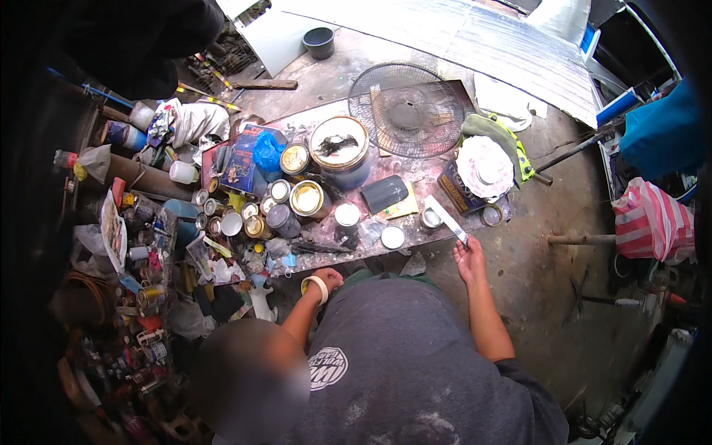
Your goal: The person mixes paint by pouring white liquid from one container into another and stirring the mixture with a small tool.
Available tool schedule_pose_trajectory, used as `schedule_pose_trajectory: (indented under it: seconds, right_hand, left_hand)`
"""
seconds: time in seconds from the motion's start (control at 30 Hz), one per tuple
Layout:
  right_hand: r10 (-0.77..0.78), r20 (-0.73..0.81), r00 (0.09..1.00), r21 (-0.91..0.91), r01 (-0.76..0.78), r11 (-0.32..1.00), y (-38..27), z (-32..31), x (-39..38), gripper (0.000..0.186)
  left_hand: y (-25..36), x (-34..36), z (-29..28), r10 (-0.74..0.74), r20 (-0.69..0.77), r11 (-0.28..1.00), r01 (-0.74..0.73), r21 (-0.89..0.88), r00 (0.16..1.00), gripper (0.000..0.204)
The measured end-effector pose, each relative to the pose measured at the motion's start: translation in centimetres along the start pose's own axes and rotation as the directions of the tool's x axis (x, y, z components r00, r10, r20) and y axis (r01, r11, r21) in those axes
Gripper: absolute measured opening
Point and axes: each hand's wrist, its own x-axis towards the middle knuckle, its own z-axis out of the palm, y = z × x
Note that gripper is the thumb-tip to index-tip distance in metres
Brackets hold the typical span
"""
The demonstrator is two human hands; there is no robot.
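Note:
My right hand (469,261) grips the lower end of a flat white stick (446,218), which slants up and left past a small open can (431,217) at the table's near edge. Whether the stick touches that can I cannot tell. With fingers curled and nothing visible in them, my left hand (328,279) rests close to my body, a pale band (315,289) around its wrist. Between the hands are a white-topped round tin (393,237) and another pale-topped can (346,215). A dark grey flat piece (383,194) lies on yellow paper (406,205) behind them.
A large paint bucket (340,152), several open cans and a blue plastic bag (268,151) crowd the low table. A black fan grille (406,110) lies at its far side. On the right, a white plastic-covered round thing (484,169) sits on a dark box (460,189). Clutter fills the left.

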Motion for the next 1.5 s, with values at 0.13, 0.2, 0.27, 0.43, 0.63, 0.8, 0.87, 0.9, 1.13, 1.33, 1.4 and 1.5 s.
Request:
schedule_pose_trajectory:
  seconds: [0.13, 0.2, 0.27, 0.43, 0.63, 0.8, 0.87, 0.9, 1.13, 1.33, 1.4, 1.5]
  right_hand:
    - [-0.006, 0.009, 1.000, -0.008, 0.006, 1.000, -0.6, 0.1, 0.3, 0.022]
    - [-0.003, -0.007, 1.000, -0.012, 0.003, 1.000, -0.7, 0.5, 0.4, 0.023]
    - [0.007, -0.019, 1.000, -0.021, -0.007, 1.000, -0.6, 1.0, 0.3, 0.024]
    - [0.045, -0.024, 0.999, -0.028, -0.046, 0.999, 0.4, 0.3, 1.1, 0.025]
    - [0.108, -0.041, 0.993, 0.048, -0.106, 0.993, 2.7, 0.8, 2.3, 0.028]
    - [0.122, -0.064, 0.990, 0.068, -0.118, 0.991, 4.1, 1.1, 3.7, 0.032]
    - [0.116, -0.051, 0.992, 0.005, -0.116, 0.993, 4.3, 1.0, 3.8, 0.033]
    - [0.112, -0.046, 0.993, -0.029, -0.113, 0.993, 4.3, 1.0, 3.7, 0.034]
    - [0.125, -0.146, 0.981, -0.156, -0.147, 0.977, 4.2, 0.3, 1.3, 0.037]
    - [0.091, -0.284, 0.954, -0.442, -0.215, 0.871, 7.6, -10.1, -0.9, 0.034]
    - [0.055, -0.380, 0.924, -0.590, -0.287, 0.755, 9.5, -11.6, -4.4, 0.024]
    - [0.091, -0.425, 0.901, -0.721, -0.397, 0.568, 13.9, -13.9, -8.5, 0.014]
  left_hand:
    - [-0.8, -0.1, 0.5, -0.131, 0.071, 0.968, 0.143, -0.206, 0.989, 0.010]
    - [-1.5, 0.2, 0.5, -0.154, 0.100, 0.935, 0.178, -0.307, 0.983, 0.011]
    - [-2.5, 0.5, 0.5, -0.168, 0.128, 0.900, 0.205, -0.383, 0.977, 0.015]
    - [-2.7, 0.1, 0.0, -0.190, 0.148, 0.944, 0.222, -0.243, 0.971, 0.032]
    - [-6.8, 0.4, 0.4, -0.082, 0.068, 0.987, 0.071, 0.145, 0.994, 0.039]
    - [-8.4, -0.5, 0.2, -0.044, 0.063, 0.963, 0.026, 0.267, 0.997, 0.042]
    - [-8.3, -0.6, -0.4, -0.078, 0.127, 0.957, 0.039, 0.287, 0.989, 0.042]
    - [-8.4, -0.6, -0.5, -0.070, 0.133, 0.953, 0.027, 0.302, 0.989, 0.043]
    - [-10.9, 1.7, -1.9, 0.035, 0.394, 0.747, -0.286, 0.600, 0.919, 0.054]
    - [-7.3, 0.5, -1.8, -0.490, 0.383, 0.831, 0.553, -0.067, 0.783, 0.074]
    - [-3.2, -0.5, -3.4, -0.581, 0.516, 0.677, 0.725, -0.123, 0.630, 0.076]
    - [-6.1, 0.0, -5.6, -0.424, 0.582, 0.853, 0.521, 0.000, 0.694, 0.073]
